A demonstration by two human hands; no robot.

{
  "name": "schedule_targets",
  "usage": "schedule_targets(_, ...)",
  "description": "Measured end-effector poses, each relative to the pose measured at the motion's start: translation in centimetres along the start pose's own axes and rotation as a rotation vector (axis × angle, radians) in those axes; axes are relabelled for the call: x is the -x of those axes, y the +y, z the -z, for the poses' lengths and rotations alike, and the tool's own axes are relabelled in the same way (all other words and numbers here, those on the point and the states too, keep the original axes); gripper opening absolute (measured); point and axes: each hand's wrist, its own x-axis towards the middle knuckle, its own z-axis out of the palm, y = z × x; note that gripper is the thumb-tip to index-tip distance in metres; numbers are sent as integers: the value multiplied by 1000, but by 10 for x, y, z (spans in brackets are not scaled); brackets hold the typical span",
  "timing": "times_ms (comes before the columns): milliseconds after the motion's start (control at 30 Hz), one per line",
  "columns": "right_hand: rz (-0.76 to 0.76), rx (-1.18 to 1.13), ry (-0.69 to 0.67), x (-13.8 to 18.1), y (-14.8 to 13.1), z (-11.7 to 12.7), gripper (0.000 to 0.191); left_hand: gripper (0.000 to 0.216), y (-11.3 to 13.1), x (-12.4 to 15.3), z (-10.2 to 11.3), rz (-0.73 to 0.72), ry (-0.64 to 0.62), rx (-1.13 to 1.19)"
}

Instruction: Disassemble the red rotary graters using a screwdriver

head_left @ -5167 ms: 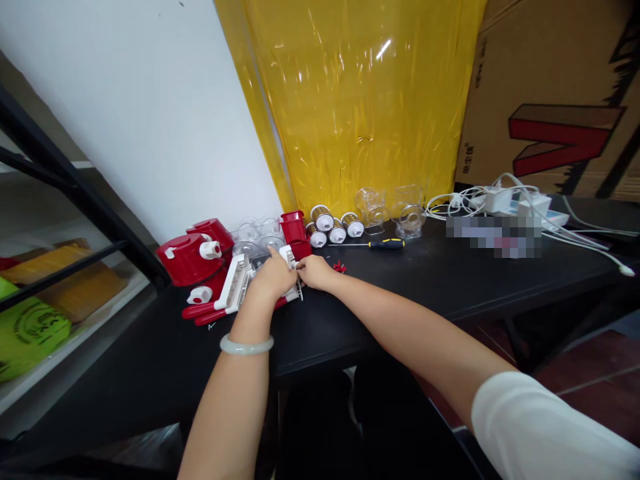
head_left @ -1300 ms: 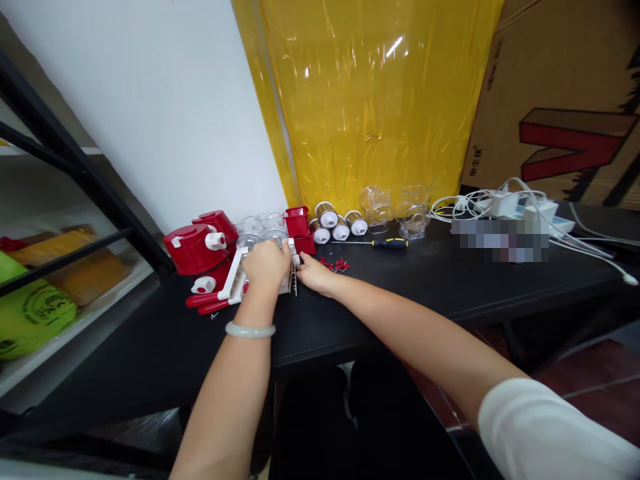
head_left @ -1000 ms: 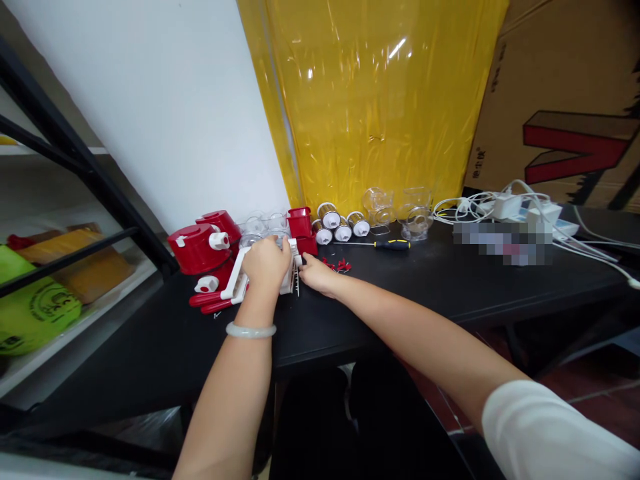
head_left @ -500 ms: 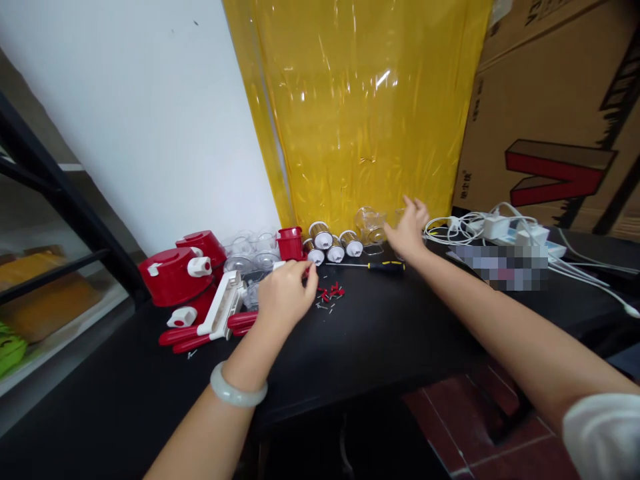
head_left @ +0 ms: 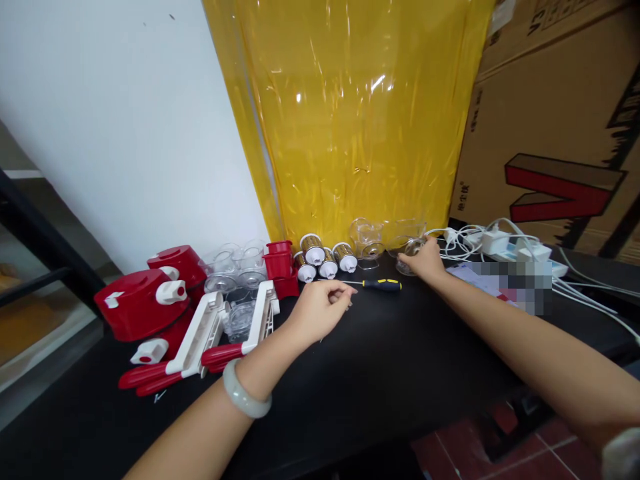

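My left hand (head_left: 320, 311) is over the table with its fingers curled into a pinch; whatever it holds, if anything, is hidden. It covers the spot where small red parts and screws lay. My right hand (head_left: 423, 261) is at the back, fingers around the edge of a clear plastic container (head_left: 409, 247). Beside that stands another clear container (head_left: 367, 235). A screwdriver (head_left: 383, 285) with a black and yellow handle lies between my hands. Several grater drums (head_left: 314, 253) with white ends are stacked behind my left hand, next to red plastic pieces (head_left: 279, 261).
On the left stand red rounded housings (head_left: 135, 303) with white knobs, white frames with red handles (head_left: 197, 333) and several clear cups (head_left: 235, 267). White cables and chargers (head_left: 495, 241) lie at right, before a cardboard box (head_left: 540, 133). Yellow plastic sheeting (head_left: 350, 120) hangs behind.
My right hand has come down onto the clear container at the back. My left hand has moved right, over the small red parts. The view has shifted a little.
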Motion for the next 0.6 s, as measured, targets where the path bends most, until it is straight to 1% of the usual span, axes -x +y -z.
schedule_targets(67, 56, -13, 77, -4, -1, 16, 87, 24, -1, 5, 6, 2, -19, 10)
schedule_targets(133, 139, -59, 162, -2, -8, 39, 87, 25, -2, 11, 13, 6, -12, -15)
schedule_targets(167, 201, -92, 167, 1, -15, 51, 89, 27, -3, 14, 18, -4, 13, -46)
schedule_targets(233, 311, -131, 124, 12, -32, 77, 92, 35, -2, 19, 26, -70, 98, -143)
schedule_targets(267, 362, -128, 71, 19, -43, 88, 90, 43, -1, 20, 30, -122, 150, -210)
schedule_targets(300, 421, -114, -14, 27, -54, 97, 87, 51, 2, 21, 34, -185, 200, -283)
schedule_targets(367, 556, -81, -233, 43, -79, 109, 78, 68, 12, 20, 39, -310, 275, -439)
schedule_targets(400, 629, -71, -347, 50, -91, 111, 75, 75, 19, 18, 41, -366, 287, -510)
schedule_targets(433, 700, -66, -458, 57, -103, 109, 75, 80, 25, 16, 41, -409, 274, -572)
schedule_targets(500, 811, -79, -632, 68, -122, 101, 79, 88, 36, 12, 37, -454, 187, -665)
schedule_targets(567, 864, -108, -745, 77, -136, 89, 85, 95, 41, 9, 32, -455, 105, -715)
schedule_targets(600, 869, -128, -760, 81, -141, 83, 90, 98, 40, 8, 30, -442, 85, -724)
